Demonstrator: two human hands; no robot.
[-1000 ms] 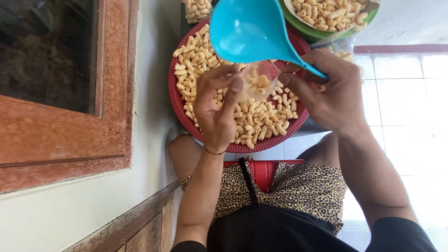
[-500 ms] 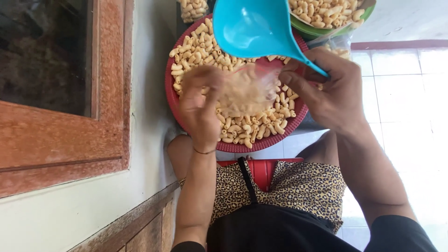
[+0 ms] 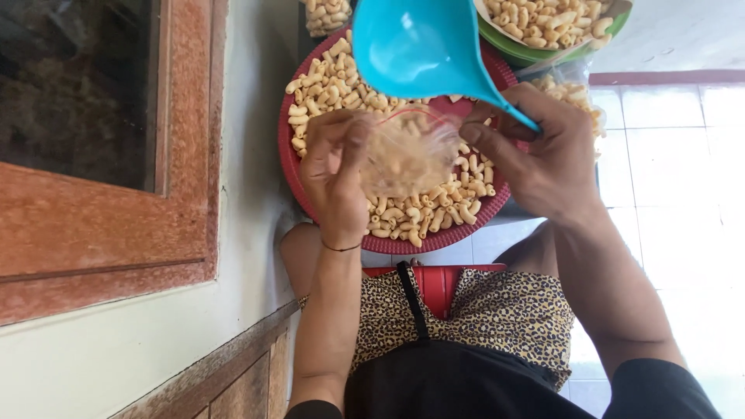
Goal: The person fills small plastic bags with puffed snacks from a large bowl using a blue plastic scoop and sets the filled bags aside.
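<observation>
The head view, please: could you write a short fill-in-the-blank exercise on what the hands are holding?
1. The left hand and right hand hold open a small clear ____ between them.
2. The right hand also grips the handle of a ____ scoop.
3. Under the hands, a red tray holds pale elbow-shaped ____.

Missing words: bag; blue; snacks

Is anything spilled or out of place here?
Nothing stands out. The macaroni pieces sit inside the red tray, and both hands, left hand and right hand, hold the clear bag.
</observation>
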